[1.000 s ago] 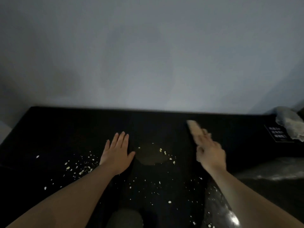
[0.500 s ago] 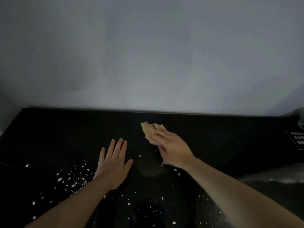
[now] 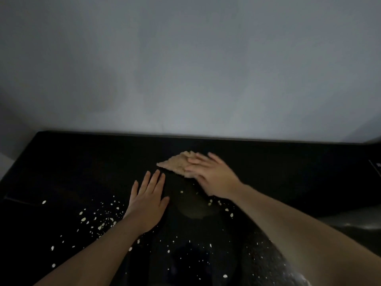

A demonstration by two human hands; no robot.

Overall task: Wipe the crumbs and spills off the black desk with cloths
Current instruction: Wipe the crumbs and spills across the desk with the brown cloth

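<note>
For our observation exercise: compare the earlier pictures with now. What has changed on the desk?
The right hand moved the tan cloth leftward across the black desk, now pressing it flat beyond the spill. The left hand stayed flat beside the spill; crumbs remain scattered.

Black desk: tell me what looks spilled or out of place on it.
Pale crumbs lie scattered over the near left and front of the black desk. A dull wet patch lies right of the left hand, not yet wiped. The right hand presses a tan crumpled cloth just beyond it.
</note>
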